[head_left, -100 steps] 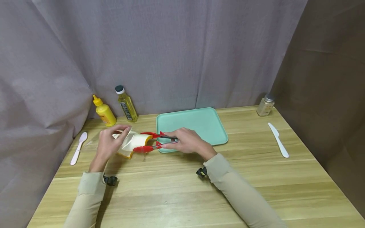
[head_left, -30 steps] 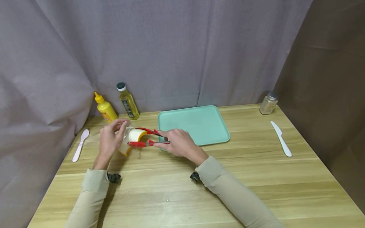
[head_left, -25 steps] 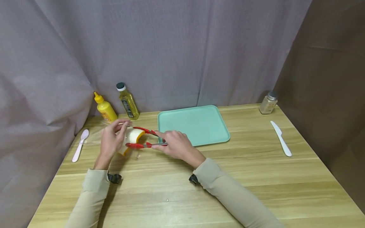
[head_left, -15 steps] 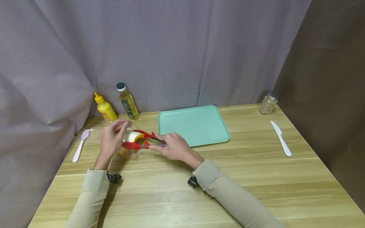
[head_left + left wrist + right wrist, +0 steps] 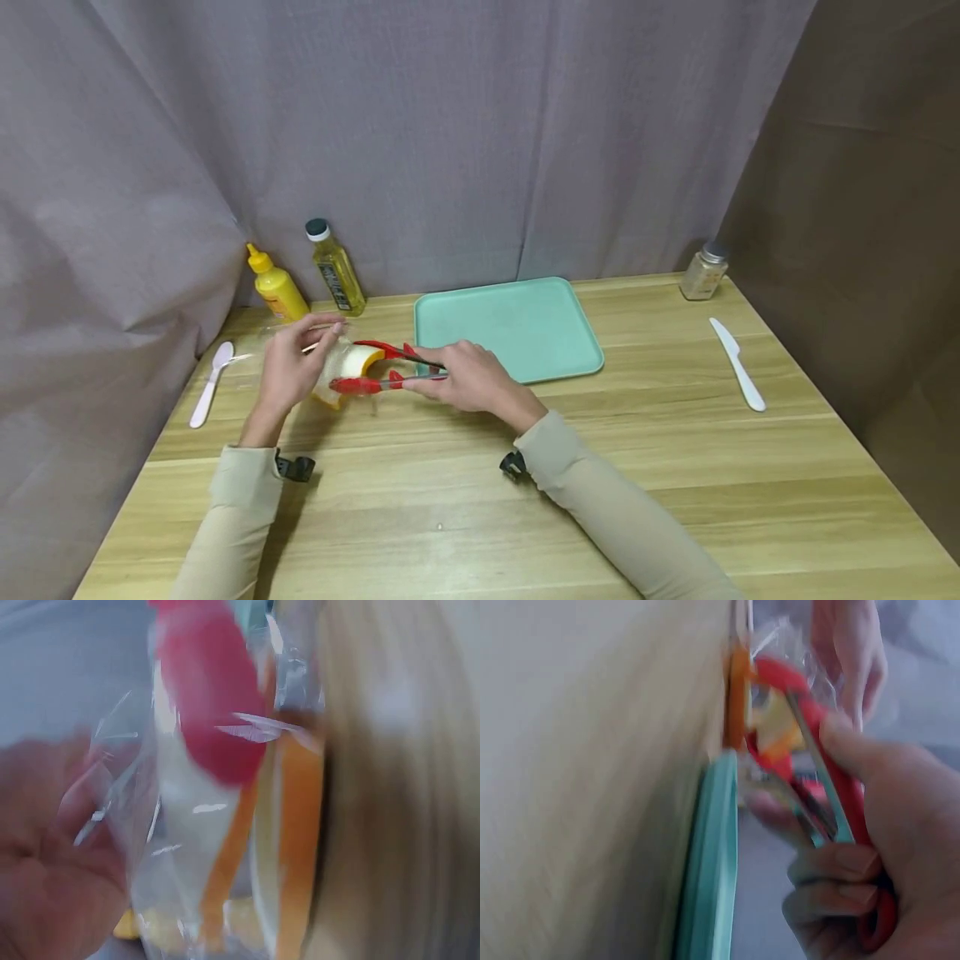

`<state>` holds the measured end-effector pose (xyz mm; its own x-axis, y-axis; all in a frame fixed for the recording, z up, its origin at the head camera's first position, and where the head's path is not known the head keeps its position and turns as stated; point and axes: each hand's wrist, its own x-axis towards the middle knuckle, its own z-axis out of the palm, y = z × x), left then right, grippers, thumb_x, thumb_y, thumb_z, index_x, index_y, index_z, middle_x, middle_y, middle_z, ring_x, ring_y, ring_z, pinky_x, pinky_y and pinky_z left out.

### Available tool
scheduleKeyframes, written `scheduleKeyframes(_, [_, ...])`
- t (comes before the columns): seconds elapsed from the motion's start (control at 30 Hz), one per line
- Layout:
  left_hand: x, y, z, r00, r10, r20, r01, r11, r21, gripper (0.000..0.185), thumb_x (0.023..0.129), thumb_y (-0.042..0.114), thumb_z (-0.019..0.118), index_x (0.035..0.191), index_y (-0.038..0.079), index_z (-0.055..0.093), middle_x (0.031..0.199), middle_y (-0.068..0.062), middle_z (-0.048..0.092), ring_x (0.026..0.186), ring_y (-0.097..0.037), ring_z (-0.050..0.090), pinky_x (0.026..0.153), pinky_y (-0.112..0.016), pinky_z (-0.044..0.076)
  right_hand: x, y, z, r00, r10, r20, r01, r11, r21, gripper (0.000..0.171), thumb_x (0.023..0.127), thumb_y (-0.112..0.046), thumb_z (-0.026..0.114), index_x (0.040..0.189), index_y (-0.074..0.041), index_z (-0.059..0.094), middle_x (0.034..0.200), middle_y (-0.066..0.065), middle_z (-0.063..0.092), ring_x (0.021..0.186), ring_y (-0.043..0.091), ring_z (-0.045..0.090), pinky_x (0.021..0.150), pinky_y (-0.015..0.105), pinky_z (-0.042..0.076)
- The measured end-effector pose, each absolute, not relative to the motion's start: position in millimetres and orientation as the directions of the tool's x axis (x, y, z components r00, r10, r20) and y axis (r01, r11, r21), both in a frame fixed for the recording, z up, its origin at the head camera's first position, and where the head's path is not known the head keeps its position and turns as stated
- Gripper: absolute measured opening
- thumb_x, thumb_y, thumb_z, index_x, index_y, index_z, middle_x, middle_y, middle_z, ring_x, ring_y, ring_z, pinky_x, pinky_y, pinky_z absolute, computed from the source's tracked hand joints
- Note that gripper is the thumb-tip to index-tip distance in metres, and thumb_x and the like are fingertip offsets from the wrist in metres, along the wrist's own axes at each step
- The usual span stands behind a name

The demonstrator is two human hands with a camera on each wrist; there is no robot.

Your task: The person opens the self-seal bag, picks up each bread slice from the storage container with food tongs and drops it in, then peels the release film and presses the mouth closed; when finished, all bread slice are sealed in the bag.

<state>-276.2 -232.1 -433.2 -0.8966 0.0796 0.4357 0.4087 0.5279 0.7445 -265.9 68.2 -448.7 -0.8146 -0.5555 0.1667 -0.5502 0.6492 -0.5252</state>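
Note:
My left hand (image 5: 291, 367) pinches the upper edge of a clear plastic bag (image 5: 298, 671) of bread slices. In my right hand (image 5: 476, 377) are red-tipped tongs (image 5: 358, 385), their arms spread around the upper bread slice (image 5: 358, 361) at the bag's mouth. That slice bows upward between the red tips. Beneath it, another slice (image 5: 300, 825) with an orange-brown crust lies flat by the table. The left wrist view shows one red tip overlapping the white face of the upper slice. The right wrist view shows the fingers curled around the tongs' handles.
A mint-green tray (image 5: 517, 329) lies behind the right hand. Behind the bag stand a yellow squeeze bottle (image 5: 279, 292) and an oil bottle (image 5: 337, 279). A white spoon (image 5: 210, 387) lies left, a white knife (image 5: 738, 367) right. A seasoning jar (image 5: 703, 275) stands at the back right.
Over the earlier frames the tongs moved left with the upper slice, which bowed up; since half a second ago they have shifted slightly back right. The left hand keeps its pinch on the bag.

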Motion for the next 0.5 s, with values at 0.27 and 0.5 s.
scheduleKeyframes(0.27, [-277.7, -246.4, -430.0, -0.842, 0.328, 0.428, 0.533, 0.629, 0.566, 0.013, 0.102, 0.01, 0.077, 0.113, 0.007, 0.083, 0.11, -0.007, 0.084, 0.1, -0.026, 0.082, 0.085, -0.004, 0.055, -279.7, 88.1, -446.7, -0.782, -0.612, 0.116, -0.558, 0.604, -0.569, 0.065, 0.098, -0.059, 0.075, 0.154, -0.029, 0.061, 0.055, -0.01, 0.043, 0.05, 0.006, 0.031, 0.052, 0.026, 0.032])
scheduleKeyframes(0.5, [-277.7, -244.4, -429.3, -0.819, 0.31, 0.483, 0.555, 0.641, 0.53, 0.014, 0.102, 0.01, 0.076, 0.113, 0.007, 0.084, 0.109, -0.007, 0.085, 0.1, -0.027, 0.083, 0.084, 0.0, 0.05, -273.0, 74.3, -447.3, -0.798, -0.585, 0.144, -0.58, 0.681, -0.446, 0.073, 0.097, -0.068, 0.071, 0.157, -0.028, 0.058, 0.065, -0.007, 0.057, 0.06, 0.007, 0.039, 0.051, 0.027, 0.035])
